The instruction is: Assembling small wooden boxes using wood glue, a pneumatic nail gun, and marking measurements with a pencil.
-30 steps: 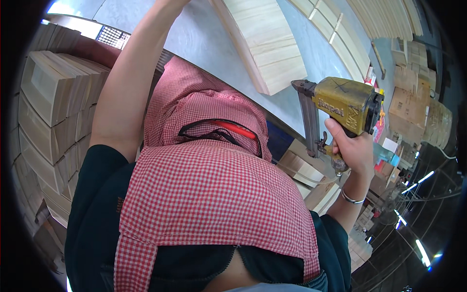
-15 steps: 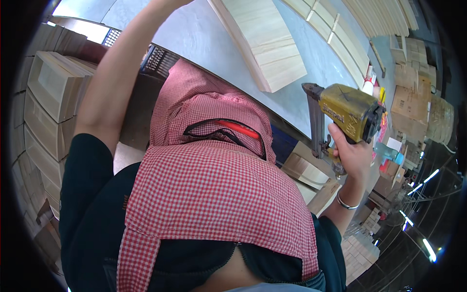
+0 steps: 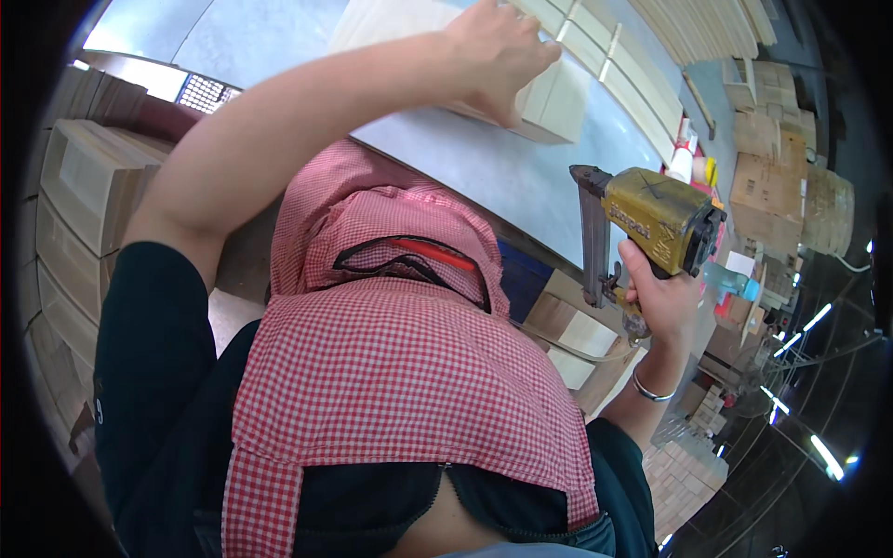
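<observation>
My right hand (image 3: 668, 296) is wrapped round the handle of a worn yellow nail gun (image 3: 656, 212). Its dark nose and magazine point away from me, raised beside the table's near edge. A silver bracelet circles that wrist. Across the table reaches my left arm, and my left hand (image 3: 498, 60) spans a pale wooden box (image 3: 549, 107), thumb on the near side and fingers toward the far side. The hand and forearm cover much of the box, so only its right end and part of its back left show.
The box rests on a grey-white tabletop (image 3: 437, 153). Long wooden strips (image 3: 642, 93) lie along its far right, beside tape rolls (image 3: 684, 153). Stacked wooden boxes (image 3: 79, 186) stand at left; cardboard boxes (image 3: 767, 200) are at right. Below the table's edge sit wooden pieces (image 3: 567, 325).
My left hand has come from the top edge rightward onto the wooden box, which now lies turned more crosswise. The nail gun stays in my right hand, almost in place.
</observation>
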`<state>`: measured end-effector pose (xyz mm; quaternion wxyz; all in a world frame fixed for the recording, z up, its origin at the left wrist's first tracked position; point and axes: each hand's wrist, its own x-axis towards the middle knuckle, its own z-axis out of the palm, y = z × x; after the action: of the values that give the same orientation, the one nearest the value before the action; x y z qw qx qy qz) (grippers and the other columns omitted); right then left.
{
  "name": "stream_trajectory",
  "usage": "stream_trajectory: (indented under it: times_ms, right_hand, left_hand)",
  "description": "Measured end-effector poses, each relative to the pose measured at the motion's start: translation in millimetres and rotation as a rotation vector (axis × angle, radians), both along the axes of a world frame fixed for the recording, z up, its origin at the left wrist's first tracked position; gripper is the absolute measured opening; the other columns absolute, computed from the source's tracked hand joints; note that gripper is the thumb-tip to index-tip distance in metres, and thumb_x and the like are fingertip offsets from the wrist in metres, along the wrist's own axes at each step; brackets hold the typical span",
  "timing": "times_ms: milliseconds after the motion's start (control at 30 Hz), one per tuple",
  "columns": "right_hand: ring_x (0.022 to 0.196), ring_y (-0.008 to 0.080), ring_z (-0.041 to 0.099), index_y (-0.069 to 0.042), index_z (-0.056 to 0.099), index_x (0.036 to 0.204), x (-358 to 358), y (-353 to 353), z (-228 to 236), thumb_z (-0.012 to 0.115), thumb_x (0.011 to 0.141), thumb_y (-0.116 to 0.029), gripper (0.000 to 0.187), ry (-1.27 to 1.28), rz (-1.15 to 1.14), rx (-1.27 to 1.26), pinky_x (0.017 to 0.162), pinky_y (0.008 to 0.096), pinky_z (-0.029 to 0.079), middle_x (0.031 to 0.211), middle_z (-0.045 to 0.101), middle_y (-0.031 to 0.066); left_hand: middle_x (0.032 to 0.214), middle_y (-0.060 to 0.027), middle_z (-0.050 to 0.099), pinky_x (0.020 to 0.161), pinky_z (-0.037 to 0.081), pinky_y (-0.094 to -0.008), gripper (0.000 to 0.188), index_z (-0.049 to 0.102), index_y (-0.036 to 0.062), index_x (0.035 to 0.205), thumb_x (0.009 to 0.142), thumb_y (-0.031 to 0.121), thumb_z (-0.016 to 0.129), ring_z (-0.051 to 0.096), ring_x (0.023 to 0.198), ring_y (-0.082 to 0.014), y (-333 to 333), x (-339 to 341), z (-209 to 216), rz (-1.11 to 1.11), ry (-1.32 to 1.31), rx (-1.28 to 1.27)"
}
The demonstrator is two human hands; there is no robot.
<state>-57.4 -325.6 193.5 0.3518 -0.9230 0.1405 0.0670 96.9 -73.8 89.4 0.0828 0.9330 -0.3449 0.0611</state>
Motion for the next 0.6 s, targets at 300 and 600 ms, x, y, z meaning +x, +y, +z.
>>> stream_trajectory:
  times_ms: [300, 600]
  right_hand:
    - [0.042, 0.0091, 0.049, 0.004, 0.066, 0.1, 31.4, 0.6, -5.2, 0.078, 0.089, -0.022, 0.03, 0.032, -0.001, -0.037, 0.039, 0.0228, 0.041, 0.062, 0.06, 0.0032]
    - [0.041, 0.0095, 0.048, 0.004, 0.066, 0.1, 43.5, 2.1, -10.6, 0.077, 0.089, -0.023, 0.031, 0.054, 0.005, -0.02, 0.038, 0.0231, 0.04, 0.065, 0.061, 0.0041]
  left_hand:
    - [0.1, -0.0126, 0.07, 0.073, 0.055, -0.0351, 0.066, 0.069, 0.0104, 0.112, 0.061, 0.049, 0.085, 0.065, 0.084, -0.0249, -10.6, -2.5, -27.0, 0.154, -0.147, -0.073]
    - [0.107, -0.0126, 0.07, 0.082, 0.056, -0.0383, 0.071, 0.067, 0.0116, 0.119, 0.059, 0.044, 0.089, 0.065, 0.092, -0.0268, -12.8, -0.1, -26.1, 0.174, -0.066, -0.052]
